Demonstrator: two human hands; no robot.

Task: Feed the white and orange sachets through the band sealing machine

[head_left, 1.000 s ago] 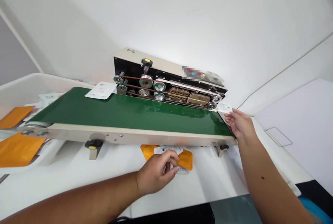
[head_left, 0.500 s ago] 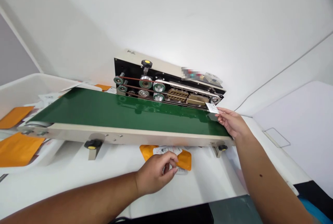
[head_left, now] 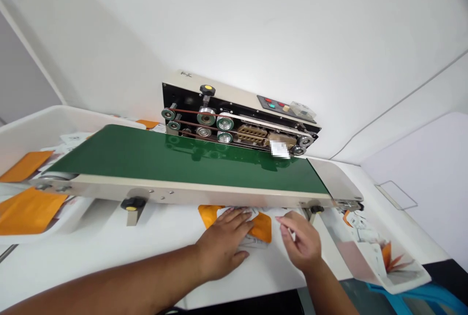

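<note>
My left hand [head_left: 227,237] lies open, fingers stretched out, on a small pile of packets below the conveyor. An orange packet [head_left: 262,227] and a white printed packet [head_left: 252,243] show from under it; the hand covers part of them. To its right, my right hand [head_left: 302,242] hovers over the white table, loosely curled, thumb and forefinger slightly apart, with nothing visible between them. A white packet [head_left: 280,149], its print blurred, sits at the right-hand rollers of the band sealer [head_left: 241,105], over the green conveyor belt [head_left: 175,161].
At the left end, a white bin [head_left: 66,112] holds orange and white packets. Another white bin [head_left: 405,283] with packets stands at the lower right, near a blue stool [head_left: 402,300]. A black knob [head_left: 132,204] sticks out below the conveyor's front rail [head_left: 204,192].
My right hand has let go of the white packet and come down toward the pile. The packet has moved left along the sealer. My left hand has flattened onto the pile.
</note>
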